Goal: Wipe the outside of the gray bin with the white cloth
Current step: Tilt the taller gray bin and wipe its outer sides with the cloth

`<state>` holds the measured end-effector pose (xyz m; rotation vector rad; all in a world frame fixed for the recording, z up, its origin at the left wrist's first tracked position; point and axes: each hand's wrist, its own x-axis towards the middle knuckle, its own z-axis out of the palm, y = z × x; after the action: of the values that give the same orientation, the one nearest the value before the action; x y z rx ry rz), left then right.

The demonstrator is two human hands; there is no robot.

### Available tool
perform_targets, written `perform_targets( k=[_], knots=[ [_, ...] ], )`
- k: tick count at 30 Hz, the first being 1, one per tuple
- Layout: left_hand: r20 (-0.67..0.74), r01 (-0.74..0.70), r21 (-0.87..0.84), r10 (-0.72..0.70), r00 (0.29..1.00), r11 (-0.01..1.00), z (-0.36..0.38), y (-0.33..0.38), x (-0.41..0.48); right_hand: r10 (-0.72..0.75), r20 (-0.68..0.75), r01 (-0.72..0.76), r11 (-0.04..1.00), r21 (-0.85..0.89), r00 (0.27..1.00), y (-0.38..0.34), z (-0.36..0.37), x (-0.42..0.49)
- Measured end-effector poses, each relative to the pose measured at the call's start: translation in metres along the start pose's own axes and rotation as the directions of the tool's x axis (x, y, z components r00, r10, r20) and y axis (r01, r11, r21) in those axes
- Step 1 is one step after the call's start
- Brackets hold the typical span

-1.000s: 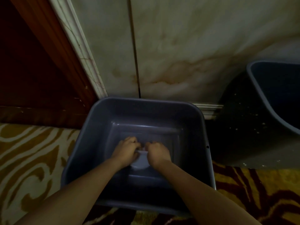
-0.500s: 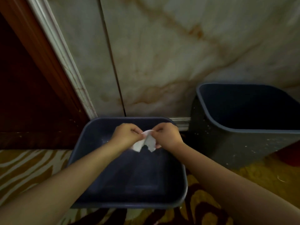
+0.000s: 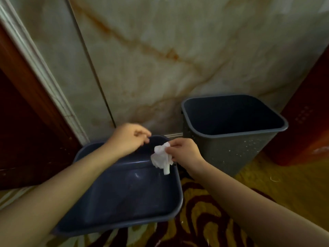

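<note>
Your right hand (image 3: 183,150) pinching white cloth (image 3: 162,158) over gray bin (image 3: 124,193), your left hand (image 3: 129,138) loosely curled, empty, above bin's far rim

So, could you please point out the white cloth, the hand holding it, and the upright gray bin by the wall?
white cloth (image 3: 161,157): head view, middle of the crumpled wad.
right hand (image 3: 185,152): head view, back of the hand pinching the cloth.
upright gray bin (image 3: 229,150): head view, its speckled front wall.
</note>
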<state>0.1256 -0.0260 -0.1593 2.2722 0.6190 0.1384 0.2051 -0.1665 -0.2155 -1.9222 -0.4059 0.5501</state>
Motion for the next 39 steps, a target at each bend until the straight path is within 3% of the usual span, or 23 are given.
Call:
perform_targets(
  k=[2,5,9,11,14,17,19,21,24,28,30,32,35,39],
  knots=[
    [-0.091,-0.269,0.137,0.283,0.955,0.953,0.004,0.037,0.003,0.022,-0.024,-0.021,0.999,0.028,0.999,0.011,-0.017,-0.014],
    [0.032,-0.519,0.15,0.521,0.853,0.841,0.04,0.094,0.014,0.094,-0.104,-0.086,0.993,0.079,0.99,0.029,-0.045,-0.033],
    [0.416,-0.576,0.286,0.442,0.795,0.766,0.117,0.142,0.037,0.234,-0.134,-0.19,0.941,0.279,0.963,0.05,-0.08,-0.055],
    [0.523,-0.585,0.342,0.369,0.768,0.735,0.142,0.152,0.05,0.288,-0.154,-0.218,0.908,0.358,0.945,0.061,-0.093,-0.065],
    [0.557,-0.566,0.353,0.318,0.767,0.745,0.161,0.154,0.066,0.341,-0.182,-0.224,0.855,0.468,0.922,0.077,-0.109,-0.079],
    [0.49,-0.543,0.356,0.344,0.801,0.76,0.164,0.152,0.072,0.403,-0.221,-0.211,0.785,0.582,0.888,0.089,-0.122,-0.088],
    [0.433,-0.528,0.352,0.365,0.824,0.773,0.16,0.155,0.075,0.421,-0.328,-0.166,0.792,0.588,0.845,0.094,-0.131,-0.09],
    [0.378,-0.51,0.333,0.383,0.843,0.793,0.153,0.164,0.079,0.365,-0.503,-0.06,0.85,0.524,0.783,0.094,-0.146,-0.09],
    [0.295,-0.464,0.289,0.383,0.875,0.838,0.144,0.175,0.082,0.166,-0.753,0.101,0.95,0.295,0.637,0.084,-0.178,-0.08],
    [0.234,-0.351,0.08,0.325,0.917,0.933,0.141,0.177,0.075,-0.048,-0.877,0.229,0.971,0.072,0.478,0.052,-0.211,-0.042],
    [0.255,-0.233,-0.123,0.258,0.932,0.965,0.145,0.177,0.066,-0.14,-0.863,0.228,0.973,-0.029,0.485,0.038,-0.215,-0.017],
    [0.268,-0.149,-0.274,0.224,0.937,0.95,0.151,0.177,0.057,-0.256,-0.801,0.21,0.964,-0.166,0.541,0.031,-0.21,0.006],
    [0.229,-0.11,-0.372,0.206,0.951,0.922,0.157,0.169,0.053,-0.452,-0.695,0.252,0.891,-0.378,0.559,0.033,-0.189,0.024],
    [0.155,-0.055,-0.453,0.14,0.978,0.89,0.166,0.144,0.053,-0.561,-0.569,0.23,0.803,-0.55,0.601,0.048,-0.166,0.037]
  ],
)
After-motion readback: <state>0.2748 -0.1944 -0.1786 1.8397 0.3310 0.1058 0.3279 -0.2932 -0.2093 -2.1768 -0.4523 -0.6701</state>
